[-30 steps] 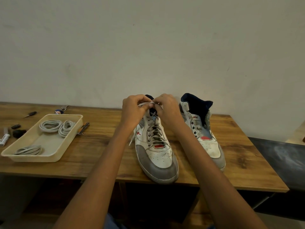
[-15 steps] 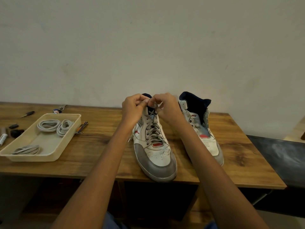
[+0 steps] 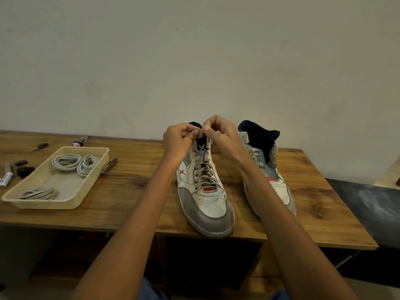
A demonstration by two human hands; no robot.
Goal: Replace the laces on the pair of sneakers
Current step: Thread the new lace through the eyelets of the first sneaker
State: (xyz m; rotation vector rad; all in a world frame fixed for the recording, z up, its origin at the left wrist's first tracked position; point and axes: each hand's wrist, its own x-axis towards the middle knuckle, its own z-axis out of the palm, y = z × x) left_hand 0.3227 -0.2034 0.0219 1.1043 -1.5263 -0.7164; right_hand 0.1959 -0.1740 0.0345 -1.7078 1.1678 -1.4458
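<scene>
Wooden table (image 3: 129, 191) against bare pale wall (image 3: 194, 61), both hands – left (image 3: 179, 141), right (image 3: 220, 135) – pinching lace (image 3: 203, 135) atop laced sneaker (image 3: 207, 198)

The right hand (image 3: 218, 135) has lifted slightly above the left hand (image 3: 180, 139), drawing the lace (image 3: 202, 135) up at the sneaker's (image 3: 205, 191) collar.

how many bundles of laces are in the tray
3. In the tray: two coiled bundles side by side at the far end, one flatter bundle at the near left corner.
</scene>
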